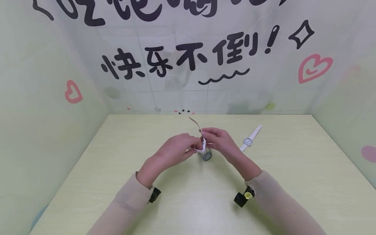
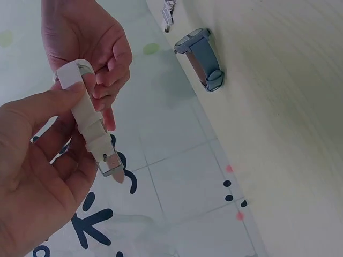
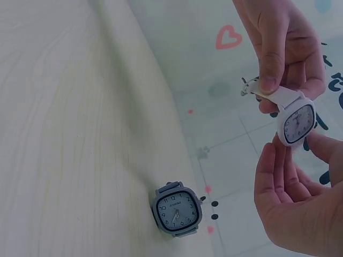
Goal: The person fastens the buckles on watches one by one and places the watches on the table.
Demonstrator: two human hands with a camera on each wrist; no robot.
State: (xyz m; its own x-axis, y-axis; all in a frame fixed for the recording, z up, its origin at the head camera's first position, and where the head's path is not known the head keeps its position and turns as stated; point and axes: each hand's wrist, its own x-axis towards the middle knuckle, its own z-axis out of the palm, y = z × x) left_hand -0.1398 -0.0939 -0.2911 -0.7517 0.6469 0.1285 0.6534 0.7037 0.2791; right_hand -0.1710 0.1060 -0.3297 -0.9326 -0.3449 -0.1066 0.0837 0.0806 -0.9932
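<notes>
A white wristwatch with a squarish case is held up between both hands, above the table. My left hand pinches its strap between thumb and fingers, the buckle end sticking out past them. From the other side, my right hand grips the watch at its case, thumb and fingertips at the edge of the dial. Just below the hands a grey-blue watch stands on the table with its strap closed in a loop, its dial plain in the right wrist view.
A second white watch lies stretched out on the pale wooden table, to the right of my right hand. A light printed curtain with lettering and hearts closes off the table's back and sides.
</notes>
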